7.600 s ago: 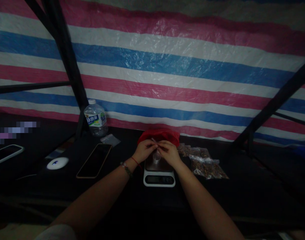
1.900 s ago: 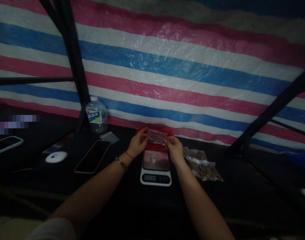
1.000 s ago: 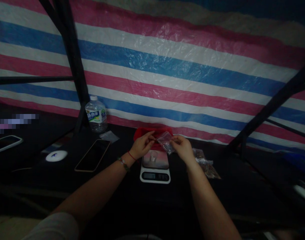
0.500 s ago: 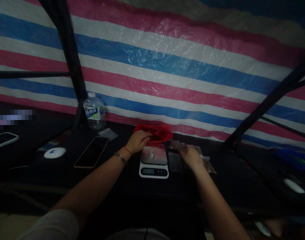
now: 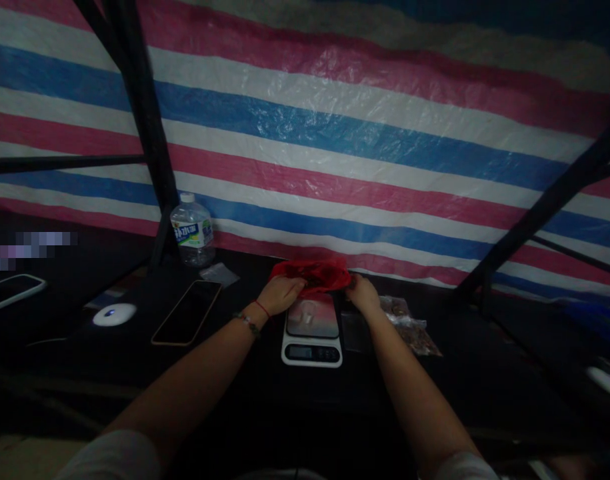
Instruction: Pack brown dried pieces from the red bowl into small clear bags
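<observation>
Behind the white kitchen scale (image 5: 312,353) lies a red plastic bag (image 5: 325,272), its mouth spread and dark bits inside. My left hand (image 5: 281,294) is closed on the bag's near left edge. At the bag's right edge, my right hand (image 5: 363,293) has its fingers pinched on the red plastic. A small clear object (image 5: 308,313) rests on the scale's metal plate. Small clear bags with brown contents (image 5: 417,335) lie to the right of my right forearm. A flat clear bag (image 5: 355,333) sits just right of the scale.
A phone (image 5: 187,313), a white oval device (image 5: 115,314), a small clear bag (image 5: 219,274) and a plastic bottle (image 5: 193,230) stand or lie on the left. Another phone (image 5: 12,292) is at the far left. Black frame bars (image 5: 147,127) rise on both sides before a striped sheet.
My right hand has moved left from the small bags to the red bag's right edge and closed there. The red bag's mouth is spread wider. The view has shifted slightly.
</observation>
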Available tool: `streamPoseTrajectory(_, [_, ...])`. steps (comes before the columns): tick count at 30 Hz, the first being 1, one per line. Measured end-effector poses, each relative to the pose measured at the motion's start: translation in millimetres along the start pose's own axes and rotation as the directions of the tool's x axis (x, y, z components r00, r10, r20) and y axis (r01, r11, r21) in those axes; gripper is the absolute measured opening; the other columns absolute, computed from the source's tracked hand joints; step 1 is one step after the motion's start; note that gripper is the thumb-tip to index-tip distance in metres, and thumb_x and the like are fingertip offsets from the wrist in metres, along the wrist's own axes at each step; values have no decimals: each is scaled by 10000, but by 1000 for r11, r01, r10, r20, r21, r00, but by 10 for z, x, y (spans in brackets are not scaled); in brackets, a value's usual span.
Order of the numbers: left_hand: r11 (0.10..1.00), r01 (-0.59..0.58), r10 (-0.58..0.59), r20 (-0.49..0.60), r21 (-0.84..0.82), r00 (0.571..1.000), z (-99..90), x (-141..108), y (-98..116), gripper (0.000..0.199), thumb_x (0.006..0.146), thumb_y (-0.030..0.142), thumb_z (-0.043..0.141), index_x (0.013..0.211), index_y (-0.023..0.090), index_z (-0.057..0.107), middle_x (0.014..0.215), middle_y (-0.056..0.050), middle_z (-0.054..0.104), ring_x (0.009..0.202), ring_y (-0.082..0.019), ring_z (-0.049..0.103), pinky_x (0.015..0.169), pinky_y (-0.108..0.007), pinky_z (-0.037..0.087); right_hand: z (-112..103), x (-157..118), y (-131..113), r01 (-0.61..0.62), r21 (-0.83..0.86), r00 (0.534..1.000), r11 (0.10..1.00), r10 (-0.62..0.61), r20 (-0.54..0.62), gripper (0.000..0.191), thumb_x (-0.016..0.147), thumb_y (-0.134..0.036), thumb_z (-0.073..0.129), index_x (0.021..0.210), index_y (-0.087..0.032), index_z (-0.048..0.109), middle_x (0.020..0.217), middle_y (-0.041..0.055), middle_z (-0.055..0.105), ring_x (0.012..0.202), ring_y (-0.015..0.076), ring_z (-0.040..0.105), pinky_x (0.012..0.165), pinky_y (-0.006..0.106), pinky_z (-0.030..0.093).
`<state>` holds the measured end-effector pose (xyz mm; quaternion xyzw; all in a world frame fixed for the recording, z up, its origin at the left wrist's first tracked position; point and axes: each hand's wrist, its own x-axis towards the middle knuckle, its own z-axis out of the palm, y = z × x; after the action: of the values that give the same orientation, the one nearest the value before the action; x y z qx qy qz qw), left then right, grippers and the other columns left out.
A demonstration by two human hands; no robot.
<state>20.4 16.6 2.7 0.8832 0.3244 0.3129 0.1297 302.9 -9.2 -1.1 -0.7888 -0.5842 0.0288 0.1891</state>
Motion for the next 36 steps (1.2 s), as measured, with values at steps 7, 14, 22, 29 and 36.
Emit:
streamPoseTrajectory(7, [964, -2, -36, -138, -267, 990, 120, 29, -76, 501, 982, 438, 279, 1164, 164, 656, 1114, -98, 706, 1057, -222, 645, 959, -371, 477, -338, -28, -230, 423, 387, 777, 819, -108, -620, 407, 796, -283, 573, 1188, -172, 575, 1148, 116, 643, 1053, 240, 587, 918, 379, 470])
streamPoseTrajectory(14, [819, -25, -161, -271, -573, 949, 57, 26, -49, 438, 933, 483, 403, 1116, 136, 599, 885, -71, 682, 736, -150, 629, 702, -274, 515, -115, -330, -819, 768, 245, 626, 592, -610, -486, 316, 803, -96, 519, 1071, -205, 646, 1060, 83, 679, 1084, 249, 558, 1023, 484, 399])
streamPoseTrajectory(22, [824, 94, -202, -135, -559, 970, 73, 51, -3, 222, 810, 364, 593, 808, 144, 625, 695, -5, 637, 583, -110, 576, 545, -214, 468, 49, -405, -704, 772, 255, 623, 582, -614, -485, 373, 807, -65, 496, 1096, -233, 661, 1112, 67, 666, 1139, 238, 540, 1051, 499, 386])
streamPoseTrajectory(29, [726, 93, -239, -125, -681, 963, 101, 68, 40, 276, 803, 412, 609, 840, 140, 638, 781, -46, 704, 686, -150, 661, 665, -270, 544, 46, -499, -761, 705, 298, 684, 644, -508, -523, 198, 871, -190, 563, 1007, -189, 707, 1003, 96, 681, 978, 219, 600, 904, 396, 484])
streamPoseTrajectory(36, [824, 67, -155, -111, -563, 982, 82, 36, 140, 223, 846, 355, 566, 842, 155, 665, 796, -34, 708, 705, -149, 661, 650, -251, 535, 65, -596, -885, 670, 348, 740, 655, -558, -376, 277, 753, -291, 761, 1016, -218, 714, 996, 76, 718, 951, 232, 641, 901, 390, 499])
